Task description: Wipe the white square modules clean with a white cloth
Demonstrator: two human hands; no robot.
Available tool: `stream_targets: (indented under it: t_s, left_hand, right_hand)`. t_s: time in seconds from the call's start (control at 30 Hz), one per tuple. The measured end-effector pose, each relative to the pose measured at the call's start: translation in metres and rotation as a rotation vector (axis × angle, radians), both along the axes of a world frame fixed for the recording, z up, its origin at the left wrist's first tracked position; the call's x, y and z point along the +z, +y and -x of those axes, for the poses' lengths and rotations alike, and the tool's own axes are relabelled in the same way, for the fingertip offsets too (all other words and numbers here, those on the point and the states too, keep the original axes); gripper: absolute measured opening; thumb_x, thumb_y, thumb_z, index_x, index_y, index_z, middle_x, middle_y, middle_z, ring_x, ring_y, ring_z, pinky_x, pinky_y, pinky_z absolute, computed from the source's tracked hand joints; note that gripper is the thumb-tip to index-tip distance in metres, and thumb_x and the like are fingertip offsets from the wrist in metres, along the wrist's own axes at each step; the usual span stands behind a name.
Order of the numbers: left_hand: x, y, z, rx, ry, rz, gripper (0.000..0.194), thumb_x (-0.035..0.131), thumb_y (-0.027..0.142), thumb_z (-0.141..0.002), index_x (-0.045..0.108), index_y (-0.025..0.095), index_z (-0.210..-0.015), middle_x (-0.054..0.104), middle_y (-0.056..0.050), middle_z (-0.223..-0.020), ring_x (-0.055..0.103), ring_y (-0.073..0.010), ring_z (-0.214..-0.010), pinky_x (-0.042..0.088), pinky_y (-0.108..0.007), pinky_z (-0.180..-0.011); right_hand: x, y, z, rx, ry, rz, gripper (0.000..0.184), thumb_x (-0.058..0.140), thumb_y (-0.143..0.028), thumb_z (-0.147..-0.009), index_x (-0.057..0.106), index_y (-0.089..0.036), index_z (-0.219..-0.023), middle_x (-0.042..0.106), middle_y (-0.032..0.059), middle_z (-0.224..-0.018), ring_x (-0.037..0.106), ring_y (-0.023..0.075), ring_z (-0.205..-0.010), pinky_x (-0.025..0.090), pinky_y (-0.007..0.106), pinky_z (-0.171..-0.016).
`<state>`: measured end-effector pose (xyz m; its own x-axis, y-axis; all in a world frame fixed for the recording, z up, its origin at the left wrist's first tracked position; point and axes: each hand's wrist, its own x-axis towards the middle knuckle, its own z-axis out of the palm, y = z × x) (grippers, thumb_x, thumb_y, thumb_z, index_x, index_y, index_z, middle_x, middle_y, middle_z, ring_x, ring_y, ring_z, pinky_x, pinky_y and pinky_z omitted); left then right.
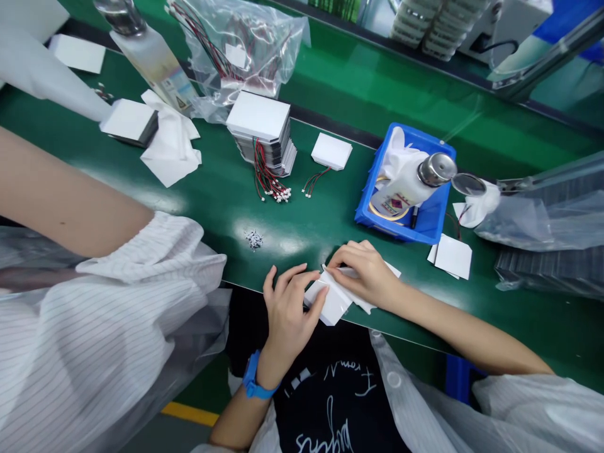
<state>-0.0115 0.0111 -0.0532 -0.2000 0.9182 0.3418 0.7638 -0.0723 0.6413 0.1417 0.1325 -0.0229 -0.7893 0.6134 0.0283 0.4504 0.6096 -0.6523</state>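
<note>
A small white rectangular panel lies at the front edge of the green bench, close to my body. Thumb and fingers of my left hand grip it by its left side and corner. Beside it my right hand is closed, its fingertips pinching a crumpled white wipe against the panel's upper corner. Part of the wipe sticks out past my right hand, and the palm hides the rest. A little pile of tiny pale bits sits on the bench beyond my left hand.
A stack of white panels with wires, a single wired panel and a blue bin holding a bottle stand farther back. More panels lie right. A co-worker's arm reaches in from the left, near another wipe.
</note>
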Motion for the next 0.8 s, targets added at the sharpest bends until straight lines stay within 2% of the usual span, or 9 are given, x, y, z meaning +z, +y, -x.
stream_targets:
  t_s: [0.1,0.2,0.33,0.47,0.67,0.8]
  left_hand:
    - [0.000,0.000,0.000,-0.001,0.002,-0.012,0.020,0.065,0.024,-0.091,0.058,0.023,-0.110,0.075,-0.002,-0.097,0.067,-0.0246,-0.109,0.028,-0.052,-0.113]
    - [0.000,0.000,0.000,0.003,0.002,0.003,0.019,0.064,0.024,-0.091,0.058,0.023,-0.109,0.075,-0.002,-0.098,0.067,-0.0249,-0.109,0.028,-0.052,-0.112]
    - [0.000,0.000,-0.001,0.005,0.006,0.003,0.019,0.064,0.024,-0.091,0.057,0.023,-0.109,0.075,-0.002,-0.098,0.067,-0.0251,-0.109,0.028,-0.051,-0.112]
    - [0.000,0.000,-0.001,0.005,0.008,-0.002,0.018,0.065,0.024,-0.090,0.058,0.022,-0.107,0.075,-0.002,-0.098,0.067,-0.0243,-0.108,0.028,-0.049,-0.112]
    - [0.000,0.000,-0.001,0.008,0.000,-0.007,0.018,0.066,0.023,-0.090,0.058,0.021,-0.105,0.075,-0.002,-0.098,0.066,-0.0234,-0.108,0.028,-0.047,-0.111]
    - [-0.001,0.000,-0.001,0.012,0.004,-0.008,0.016,0.066,0.024,-0.090,0.059,0.022,-0.104,0.075,-0.002,-0.099,0.067,-0.0235,-0.108,0.028,-0.046,-0.111]
  right_hand:
    - [0.000,-0.001,0.001,-0.038,-0.035,-0.037,0.012,0.055,-0.024,-0.095,0.060,-0.021,-0.085,0.070,0.0014,-0.083,0.057,0.0164,-0.076,0.031,0.033,-0.072]
    - [0.000,0.000,0.001,-0.083,-0.018,-0.012,0.013,0.056,-0.024,-0.095,0.061,-0.021,-0.083,0.069,0.0013,-0.082,0.057,0.0164,-0.077,0.032,0.033,-0.072]
    - [-0.002,-0.001,0.001,-0.041,-0.006,-0.007,0.012,0.058,-0.024,-0.094,0.061,-0.021,-0.083,0.070,0.0006,-0.082,0.059,0.0164,-0.078,0.032,0.033,-0.074]
    - [-0.007,0.003,0.000,-0.117,0.024,-0.049,0.012,0.058,-0.022,-0.094,0.062,-0.020,-0.083,0.068,0.0008,-0.080,0.057,0.0159,-0.076,0.032,0.032,-0.071]
    - [-0.010,0.012,-0.001,-0.269,0.284,0.121,0.013,0.062,-0.023,-0.091,0.064,-0.017,-0.080,0.066,0.0019,-0.079,0.054,0.0128,-0.069,0.038,0.028,-0.066]
    - [-0.008,0.022,-0.007,-0.257,0.356,0.247,0.014,0.066,-0.026,-0.088,0.066,-0.017,-0.079,0.061,0.0010,-0.074,0.046,0.0111,-0.061,0.036,0.026,-0.057]
